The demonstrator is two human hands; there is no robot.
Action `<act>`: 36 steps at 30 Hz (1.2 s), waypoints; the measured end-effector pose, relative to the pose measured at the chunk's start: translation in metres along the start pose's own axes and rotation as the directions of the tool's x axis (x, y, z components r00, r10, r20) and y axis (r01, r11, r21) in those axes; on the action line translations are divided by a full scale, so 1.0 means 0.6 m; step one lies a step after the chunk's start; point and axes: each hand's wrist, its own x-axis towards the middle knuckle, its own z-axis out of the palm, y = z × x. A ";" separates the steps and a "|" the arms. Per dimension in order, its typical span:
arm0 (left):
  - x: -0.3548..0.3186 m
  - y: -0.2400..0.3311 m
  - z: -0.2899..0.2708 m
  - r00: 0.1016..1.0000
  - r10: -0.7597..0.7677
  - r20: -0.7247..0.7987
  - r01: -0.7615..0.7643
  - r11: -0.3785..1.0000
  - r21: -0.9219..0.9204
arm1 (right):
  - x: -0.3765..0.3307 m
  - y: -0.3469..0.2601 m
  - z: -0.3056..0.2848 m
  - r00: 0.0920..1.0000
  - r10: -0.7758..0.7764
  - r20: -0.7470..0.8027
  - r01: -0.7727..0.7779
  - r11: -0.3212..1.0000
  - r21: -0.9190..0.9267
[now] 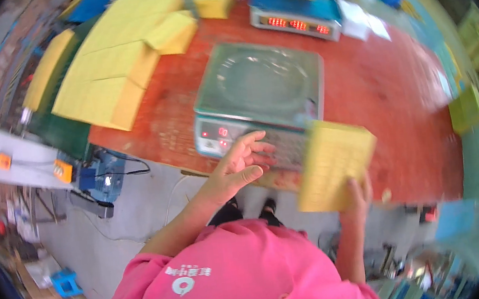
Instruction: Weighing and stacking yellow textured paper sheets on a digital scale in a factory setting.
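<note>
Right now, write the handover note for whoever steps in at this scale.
Right hand: grips a yellow pack by its lower edge, in the air at the near table edge.
Left hand: open, empty, beside the near scale.
Scale pan: bare.
Yellow stacks lie at the table's far left; a second scale stands behind.
Done: pack picked up. Left: it is not yet on the pan.
</note>
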 end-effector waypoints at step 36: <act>0.415 0.308 -0.824 0.957 0.092 -0.277 0.245 0.262 0.934 | 0.576 0.208 0.935 0.957 -0.025 0.288 0.132 0.925 -0.357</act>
